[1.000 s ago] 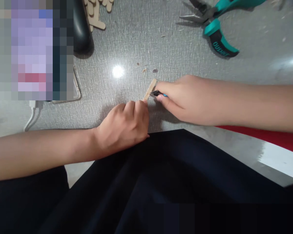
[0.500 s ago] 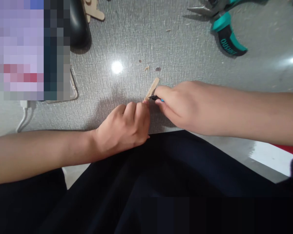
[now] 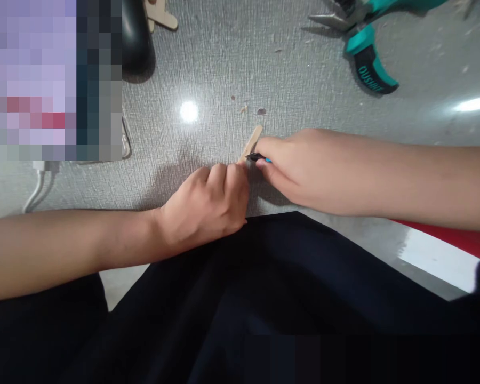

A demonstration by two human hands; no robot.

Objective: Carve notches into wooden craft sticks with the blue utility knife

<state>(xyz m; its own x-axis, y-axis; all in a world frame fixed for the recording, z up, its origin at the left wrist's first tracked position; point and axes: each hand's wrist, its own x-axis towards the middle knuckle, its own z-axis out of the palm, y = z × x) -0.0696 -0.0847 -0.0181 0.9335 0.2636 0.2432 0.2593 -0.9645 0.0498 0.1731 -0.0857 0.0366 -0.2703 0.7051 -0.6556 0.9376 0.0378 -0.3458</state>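
A pale wooden craft stick (image 3: 254, 140) slants up and to the right out of my left hand (image 3: 210, 200), whose fingers are curled closed around its lower end near the table's front edge. My right hand (image 3: 290, 162) is closed on a small craft knife (image 3: 254, 157) with a dark blade and a bit of blue by the fingers. The blade's tip meets the stick just above my left fingers. Most of the knife's handle is hidden inside my right hand, and the stick's lower end is hidden by my left.
Teal-and-black pliers (image 3: 370, 58) lie at the upper right. More craft sticks (image 3: 164, 18) lie at the top beside a rounded black object (image 3: 137, 45). A blurred-out device with a white cable (image 3: 34, 189) occupies the left. Small shavings (image 3: 244, 110) dot the grey textured table (image 3: 208, 69).
The view has shifted slightly. Both hands keep their grips, and the blade stays against the stick at nearly the same spot.
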